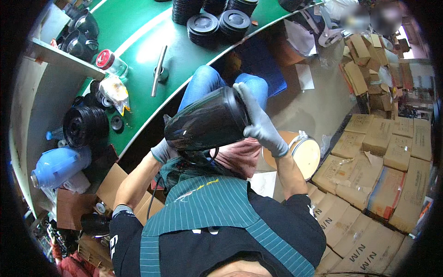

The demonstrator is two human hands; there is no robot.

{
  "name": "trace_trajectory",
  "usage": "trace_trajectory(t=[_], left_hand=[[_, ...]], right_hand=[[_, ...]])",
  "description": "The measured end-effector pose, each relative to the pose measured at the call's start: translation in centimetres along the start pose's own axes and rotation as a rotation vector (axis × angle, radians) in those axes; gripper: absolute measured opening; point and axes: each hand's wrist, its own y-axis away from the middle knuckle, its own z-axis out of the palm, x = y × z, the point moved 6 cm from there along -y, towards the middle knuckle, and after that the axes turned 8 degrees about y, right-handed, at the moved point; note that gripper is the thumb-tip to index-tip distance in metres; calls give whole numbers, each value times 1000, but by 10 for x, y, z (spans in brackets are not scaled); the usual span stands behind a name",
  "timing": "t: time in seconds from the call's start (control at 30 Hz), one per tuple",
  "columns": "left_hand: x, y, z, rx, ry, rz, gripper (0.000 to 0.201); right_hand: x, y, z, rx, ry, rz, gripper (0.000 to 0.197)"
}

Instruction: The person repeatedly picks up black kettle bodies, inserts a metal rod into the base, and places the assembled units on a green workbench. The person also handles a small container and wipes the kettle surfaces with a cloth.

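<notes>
Across my lap lies a large glossy black cylindrical container [203,121], tilted on its side. A raised ring runs round its right end, and a thin dark loop shows beneath it. My gloved left hand [164,150] grips the left, lower end, its fingers mostly hidden behind the container. At the right end, my gloved right hand [262,122] clasps the ring, thumb and fingers bent round the rim. Both gloves are grey.
Stacked black round lids [203,24] stand on the green table [138,87], with a metal rod [159,69] and a red-lidded jar [110,62]. A blue jug [60,166] sits at the left. Cardboard boxes [350,180] fill the right, beside a round drum [305,158].
</notes>
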Motion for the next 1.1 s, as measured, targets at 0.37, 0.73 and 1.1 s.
trace_trajectory(t=[0.37,0.73,1.1], left_hand=[[-38,-21,30,-204,-253,-93,62],[80,18,164,162,-1797,1029,42],[81,6,60,153,-1056,697,25]], right_hand=[[-69,7,2,70,299,-426,98],[16,17,7,220,-142,153,80],[10,16,26,217,55,-184,113]])
